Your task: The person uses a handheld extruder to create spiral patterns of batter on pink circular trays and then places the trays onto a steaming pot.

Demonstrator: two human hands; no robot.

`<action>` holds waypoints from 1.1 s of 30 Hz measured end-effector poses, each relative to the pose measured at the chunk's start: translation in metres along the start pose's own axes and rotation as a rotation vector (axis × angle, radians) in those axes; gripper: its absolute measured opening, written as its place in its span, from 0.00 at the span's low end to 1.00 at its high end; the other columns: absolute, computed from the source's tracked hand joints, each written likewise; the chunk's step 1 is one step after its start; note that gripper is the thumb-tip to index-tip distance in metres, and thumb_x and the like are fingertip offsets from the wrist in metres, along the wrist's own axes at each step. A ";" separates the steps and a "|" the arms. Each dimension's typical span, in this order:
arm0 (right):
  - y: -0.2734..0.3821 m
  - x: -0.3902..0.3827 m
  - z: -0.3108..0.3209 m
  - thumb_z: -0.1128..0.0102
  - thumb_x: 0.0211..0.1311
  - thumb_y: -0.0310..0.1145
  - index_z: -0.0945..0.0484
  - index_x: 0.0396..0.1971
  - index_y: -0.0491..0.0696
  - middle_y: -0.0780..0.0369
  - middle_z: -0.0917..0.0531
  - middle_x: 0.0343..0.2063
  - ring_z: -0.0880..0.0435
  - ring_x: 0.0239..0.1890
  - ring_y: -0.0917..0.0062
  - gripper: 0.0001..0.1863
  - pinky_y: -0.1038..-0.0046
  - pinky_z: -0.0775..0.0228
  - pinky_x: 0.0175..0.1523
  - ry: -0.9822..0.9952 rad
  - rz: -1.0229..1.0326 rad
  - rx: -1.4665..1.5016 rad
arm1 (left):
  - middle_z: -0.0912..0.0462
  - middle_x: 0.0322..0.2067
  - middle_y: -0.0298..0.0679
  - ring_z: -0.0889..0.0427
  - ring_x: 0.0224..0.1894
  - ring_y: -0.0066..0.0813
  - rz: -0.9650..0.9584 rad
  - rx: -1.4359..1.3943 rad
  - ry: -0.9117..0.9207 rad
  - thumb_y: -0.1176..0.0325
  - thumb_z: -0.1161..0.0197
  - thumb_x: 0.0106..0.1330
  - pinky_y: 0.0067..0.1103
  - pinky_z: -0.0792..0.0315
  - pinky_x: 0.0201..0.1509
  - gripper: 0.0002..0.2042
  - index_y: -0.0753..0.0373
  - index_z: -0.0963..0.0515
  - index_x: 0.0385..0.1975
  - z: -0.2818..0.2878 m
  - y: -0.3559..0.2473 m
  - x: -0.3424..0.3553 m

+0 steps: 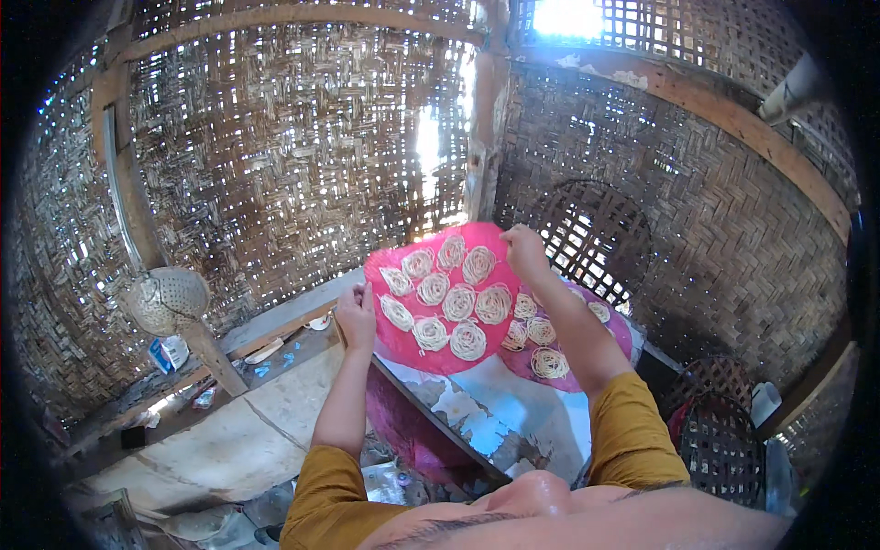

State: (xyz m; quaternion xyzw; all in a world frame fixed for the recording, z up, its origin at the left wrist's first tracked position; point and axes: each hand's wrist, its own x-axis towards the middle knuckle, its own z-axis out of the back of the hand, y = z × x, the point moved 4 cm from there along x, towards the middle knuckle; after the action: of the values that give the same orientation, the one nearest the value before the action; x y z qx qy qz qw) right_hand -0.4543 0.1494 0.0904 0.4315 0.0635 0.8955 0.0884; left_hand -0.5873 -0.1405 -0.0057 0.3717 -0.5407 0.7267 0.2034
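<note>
at the left a woven bowl (170, 300) hangs by a wooden post (218, 367), apart from the work. next comes the left hand (356, 316), its grip closed, thumb and fingers holding the left edge of a round pink sheet (401, 346). the sheet is over the far part of the table (541, 412); whether its underside rests there i cannot tell. coiled pale nests (459, 302) cover most of it, so laying them out on this sheet looks done. the right hand (525, 252) pinches the far right edge, its grip tight too; placing the sheet seems unfinished, as neither hand has let go. to the right, a purple sheet (521, 363) lies on the table, also bearing nests; the right arm hides part, so how full it is cannot be told. farther right stand dark baskets (724, 449).
</note>
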 end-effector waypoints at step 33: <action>-0.069 -0.491 0.577 0.47 0.44 0.28 0.20 0.26 0.46 0.56 0.20 0.20 0.22 0.18 0.73 0.09 0.75 0.30 0.28 -0.228 -1.117 -0.511 | 0.24 0.17 0.41 0.25 0.20 0.28 -0.150 -0.856 0.981 0.67 0.38 0.49 0.22 0.31 0.26 0.08 0.65 0.28 0.21 -0.114 -0.452 -0.340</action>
State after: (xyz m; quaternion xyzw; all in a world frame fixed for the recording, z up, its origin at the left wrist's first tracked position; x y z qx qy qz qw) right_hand 0.3060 0.1334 0.0607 0.3913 0.0532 0.6493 0.6499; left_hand -0.0904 0.1524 0.0068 -0.0799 -0.5992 0.5165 0.6065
